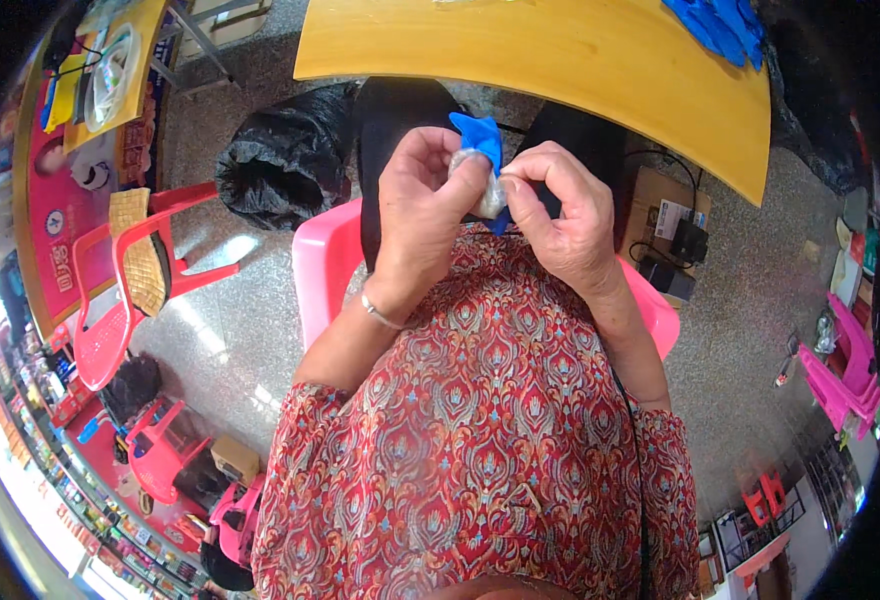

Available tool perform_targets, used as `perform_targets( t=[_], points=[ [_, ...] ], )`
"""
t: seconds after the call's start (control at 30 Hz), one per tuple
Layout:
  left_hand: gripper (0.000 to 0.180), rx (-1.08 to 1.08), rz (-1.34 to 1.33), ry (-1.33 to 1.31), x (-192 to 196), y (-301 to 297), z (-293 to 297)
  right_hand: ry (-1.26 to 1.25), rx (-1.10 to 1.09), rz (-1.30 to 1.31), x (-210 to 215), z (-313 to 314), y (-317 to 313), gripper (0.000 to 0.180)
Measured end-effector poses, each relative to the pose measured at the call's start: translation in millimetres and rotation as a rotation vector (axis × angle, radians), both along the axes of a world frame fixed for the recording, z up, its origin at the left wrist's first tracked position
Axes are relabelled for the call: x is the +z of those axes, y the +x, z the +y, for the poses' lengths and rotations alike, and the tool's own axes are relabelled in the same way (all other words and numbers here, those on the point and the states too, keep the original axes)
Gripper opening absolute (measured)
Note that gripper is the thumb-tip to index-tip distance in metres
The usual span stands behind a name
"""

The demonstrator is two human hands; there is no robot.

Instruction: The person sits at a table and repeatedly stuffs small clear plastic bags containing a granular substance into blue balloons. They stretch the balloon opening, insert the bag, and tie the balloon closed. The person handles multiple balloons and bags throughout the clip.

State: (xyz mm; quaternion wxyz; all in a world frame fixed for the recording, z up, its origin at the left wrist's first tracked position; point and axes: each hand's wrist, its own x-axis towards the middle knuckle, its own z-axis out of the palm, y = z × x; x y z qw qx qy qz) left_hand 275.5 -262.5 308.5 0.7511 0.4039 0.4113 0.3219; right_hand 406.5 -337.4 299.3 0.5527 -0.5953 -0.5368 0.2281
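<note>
Above my lap, close to the near edge of the table, both hands meet at a small piece of blue cloth-like material. A whitish, translucent wad shows in the middle of it; whether this is stuffing or plastic I cannot tell. My left hand pinches the blue piece and the wad between thumb and curled fingers, with a bangle on the wrist. From the other side, my right hand has thumb and forefinger pressed together at the wad's right edge. Fingers hide part of the blue piece.
A yellow table spans the far side, with blue material heaped at its right end. An open black plastic bag stands left of my knees. A red chair is at left, a cardboard box right of my legs.
</note>
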Motion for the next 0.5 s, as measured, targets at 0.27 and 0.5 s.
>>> perform_targets(
  t=[0.27,0.5],
  points=[
    [0.012,0.194,0.104,0.328,-17.9,15.4,-6.9,-0.115,-0.017,0.214,-12.2,3.7,-0.3,0.01],
    [0.017,0.095,-0.043,0.213,-4.0,14.5,-4.7,-0.076,0.097,0.368,-16.3,2.5,2.1,0.027]
  ],
)
